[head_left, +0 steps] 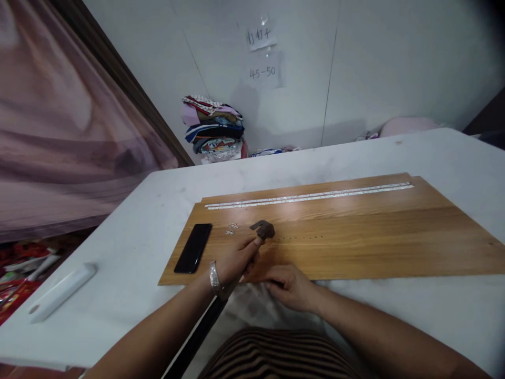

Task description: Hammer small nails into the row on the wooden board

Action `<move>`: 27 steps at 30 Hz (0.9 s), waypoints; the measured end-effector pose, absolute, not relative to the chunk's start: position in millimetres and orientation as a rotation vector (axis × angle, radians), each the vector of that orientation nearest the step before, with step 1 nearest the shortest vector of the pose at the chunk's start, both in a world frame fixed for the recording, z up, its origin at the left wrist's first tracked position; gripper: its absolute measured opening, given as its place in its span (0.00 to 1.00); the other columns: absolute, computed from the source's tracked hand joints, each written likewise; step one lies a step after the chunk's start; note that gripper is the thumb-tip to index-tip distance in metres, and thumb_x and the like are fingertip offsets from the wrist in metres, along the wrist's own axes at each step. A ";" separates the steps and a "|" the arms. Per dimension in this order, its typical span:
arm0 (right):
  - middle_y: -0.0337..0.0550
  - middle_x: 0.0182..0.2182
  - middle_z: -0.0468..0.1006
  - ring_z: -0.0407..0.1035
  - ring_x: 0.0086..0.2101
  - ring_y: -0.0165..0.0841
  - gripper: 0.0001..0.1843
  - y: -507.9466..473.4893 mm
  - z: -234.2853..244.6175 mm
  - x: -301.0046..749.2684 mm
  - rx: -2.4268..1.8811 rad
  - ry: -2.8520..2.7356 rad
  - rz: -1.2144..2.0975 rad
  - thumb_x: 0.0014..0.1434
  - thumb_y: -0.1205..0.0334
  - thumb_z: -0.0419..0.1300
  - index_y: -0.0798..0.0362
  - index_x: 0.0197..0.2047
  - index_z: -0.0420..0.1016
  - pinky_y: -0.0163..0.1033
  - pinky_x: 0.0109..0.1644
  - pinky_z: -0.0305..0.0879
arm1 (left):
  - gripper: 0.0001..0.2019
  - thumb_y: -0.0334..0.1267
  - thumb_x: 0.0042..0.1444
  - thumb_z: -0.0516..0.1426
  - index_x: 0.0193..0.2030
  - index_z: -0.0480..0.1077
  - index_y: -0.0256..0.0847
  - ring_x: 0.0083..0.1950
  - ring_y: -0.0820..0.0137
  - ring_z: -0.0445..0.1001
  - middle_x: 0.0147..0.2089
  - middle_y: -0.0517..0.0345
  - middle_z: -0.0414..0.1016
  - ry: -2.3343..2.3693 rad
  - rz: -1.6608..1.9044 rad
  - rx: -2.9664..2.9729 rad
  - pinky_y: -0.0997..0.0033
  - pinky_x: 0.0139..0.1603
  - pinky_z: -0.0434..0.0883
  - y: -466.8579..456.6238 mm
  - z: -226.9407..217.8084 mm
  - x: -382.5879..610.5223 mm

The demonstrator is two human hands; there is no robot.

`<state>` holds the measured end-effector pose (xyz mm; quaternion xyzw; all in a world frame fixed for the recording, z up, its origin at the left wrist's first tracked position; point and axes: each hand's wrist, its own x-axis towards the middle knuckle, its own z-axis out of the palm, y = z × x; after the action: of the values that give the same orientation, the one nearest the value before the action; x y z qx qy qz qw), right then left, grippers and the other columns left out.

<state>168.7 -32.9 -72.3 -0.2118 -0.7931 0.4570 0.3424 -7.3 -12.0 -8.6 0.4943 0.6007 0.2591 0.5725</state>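
Observation:
My left hand (241,258) is closed round the neck of a claw hammer (263,229), close under its metal head. The hammer's dark handle runs back under my forearm toward my body. The head is over a wooden board (366,231), beside a row of small dark dots (295,238); I cannot tell whether these are nail heads or holes. My right hand (290,287) rests at the board's front edge with its fingers curled, and what they hold, if anything, is hidden. Several small silvery nails (231,228) lie loose on the board left of the hammer.
A black phone (193,248) lies on the board's left end. Two pale measuring strips (307,197) run along its back part. The board lies on a white table (130,226), with a white elongated object (63,292) at left. Folded clothes (215,129) are stacked behind.

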 end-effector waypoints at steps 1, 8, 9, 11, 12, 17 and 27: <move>0.41 0.38 0.81 0.74 0.38 0.31 0.16 -32.8 -72.0 168.6 -0.554 -2.056 1.191 0.59 0.71 0.53 0.50 0.46 0.76 0.34 0.42 0.66 | 0.26 0.60 0.55 0.51 0.43 0.67 0.36 0.16 0.81 0.57 0.19 0.68 0.59 1.417 0.598 1.164 0.81 0.14 0.54 -11.8 -10.0 -7.7; 0.41 0.37 0.81 0.74 0.38 0.31 0.15 -32.1 -71.0 168.6 -0.547 -2.058 1.175 0.58 0.73 0.53 0.52 0.44 0.77 0.34 0.42 0.66 | 0.25 0.59 0.56 0.51 0.43 0.67 0.36 0.16 0.80 0.57 0.19 0.68 0.59 1.433 0.604 1.173 0.80 0.14 0.54 -12.5 -10.1 -7.8; 0.41 0.37 0.81 0.74 0.37 0.31 0.14 -32.2 -71.2 168.5 -0.553 -2.060 1.168 0.58 0.72 0.54 0.52 0.43 0.77 0.34 0.41 0.66 | 0.25 0.59 0.56 0.51 0.43 0.67 0.36 0.16 0.80 0.57 0.19 0.68 0.59 1.421 0.608 1.170 0.80 0.15 0.53 -12.7 -9.1 -7.7; 0.41 0.36 0.81 0.74 0.37 0.31 0.14 -32.3 -71.2 168.5 -0.561 -2.067 1.161 0.58 0.72 0.54 0.52 0.43 0.77 0.34 0.41 0.66 | 0.26 0.60 0.55 0.51 0.44 0.67 0.36 0.16 0.80 0.57 0.20 0.68 0.59 1.420 0.601 1.158 0.80 0.15 0.53 -12.5 -7.9 -7.2; 0.41 0.36 0.81 0.74 0.37 0.31 0.14 -32.4 -71.0 168.6 -0.561 -2.070 1.162 0.58 0.71 0.54 0.52 0.44 0.77 0.34 0.41 0.66 | 0.26 0.60 0.55 0.51 0.44 0.66 0.37 0.16 0.80 0.57 0.20 0.68 0.59 1.431 0.592 1.154 0.80 0.15 0.54 -12.2 -7.9 -6.9; 0.41 0.38 0.81 0.74 0.38 0.32 0.15 -32.5 -70.9 169.1 -0.554 -2.056 1.177 0.58 0.72 0.53 0.51 0.45 0.76 0.34 0.42 0.67 | 0.27 0.61 0.53 0.51 0.42 0.67 0.36 0.16 0.80 0.57 0.20 0.68 0.60 1.483 0.564 1.178 0.79 0.15 0.56 -11.1 -8.0 -5.8; 0.41 0.36 0.81 0.74 0.35 0.31 0.14 -32.7 -70.5 168.5 -0.576 -2.062 1.160 0.58 0.71 0.53 0.52 0.43 0.77 0.34 0.40 0.66 | 0.26 0.60 0.54 0.51 0.42 0.67 0.36 0.16 0.80 0.57 0.20 0.69 0.59 1.461 0.593 1.173 0.80 0.14 0.54 -11.7 -7.6 -6.4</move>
<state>168.5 -32.7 -70.5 -0.2220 -0.7946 0.4469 0.3458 -6.4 -11.7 -7.6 0.4966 0.6183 0.2513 0.5549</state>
